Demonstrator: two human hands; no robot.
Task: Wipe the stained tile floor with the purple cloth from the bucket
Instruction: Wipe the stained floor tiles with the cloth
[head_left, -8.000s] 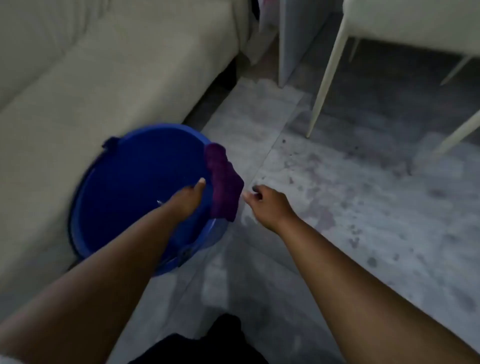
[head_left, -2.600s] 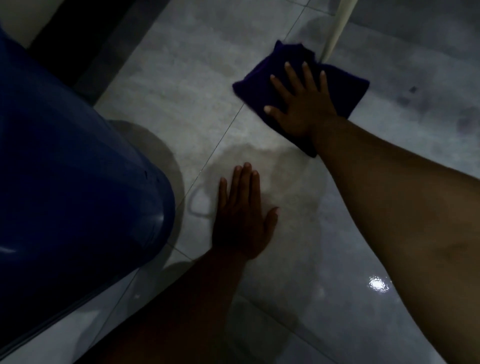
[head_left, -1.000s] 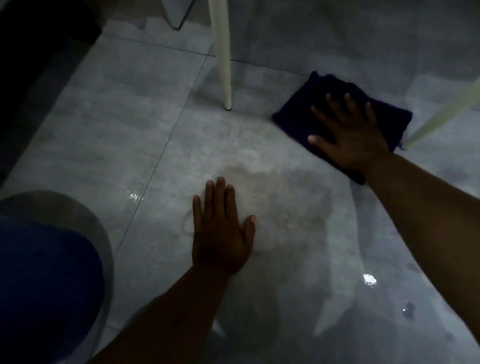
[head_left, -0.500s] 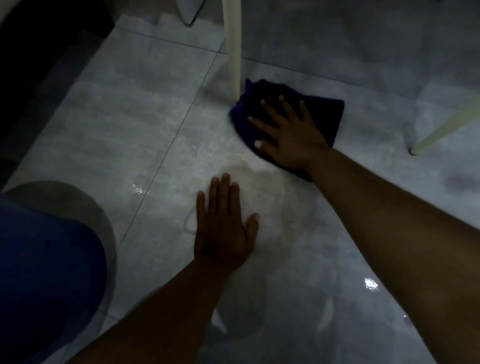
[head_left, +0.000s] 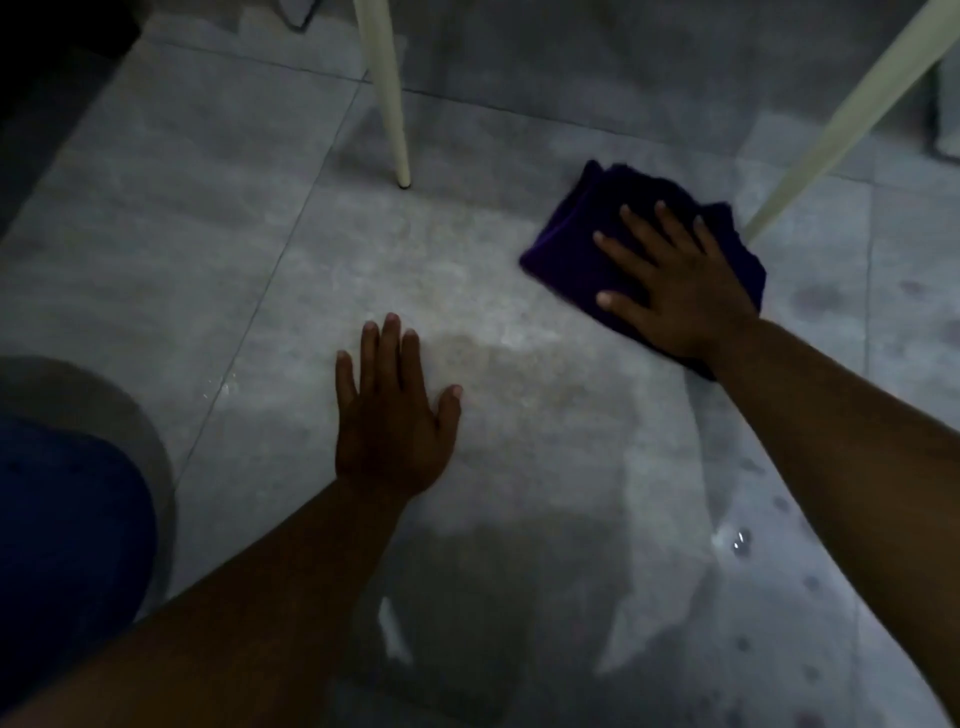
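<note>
One purple cloth (head_left: 587, 244) lies bunched on the tile floor (head_left: 171, 218), now beside the right-hand chair leg (head_left: 831, 130); half a second ago it sat against the left chair leg (head_left: 389, 93). Your right hand (head_left: 675, 296) presses it flat, fingers spread, not gripping. That sweep has carried you toward the dark spots (head_left: 815, 299) along the floor's right edge, which still need wiping. Your left hand (head_left: 389, 421) rests open on the wet tile, bracing you. Blue bucket (head_left: 67, 519) stays near the lower-left corner.
</note>
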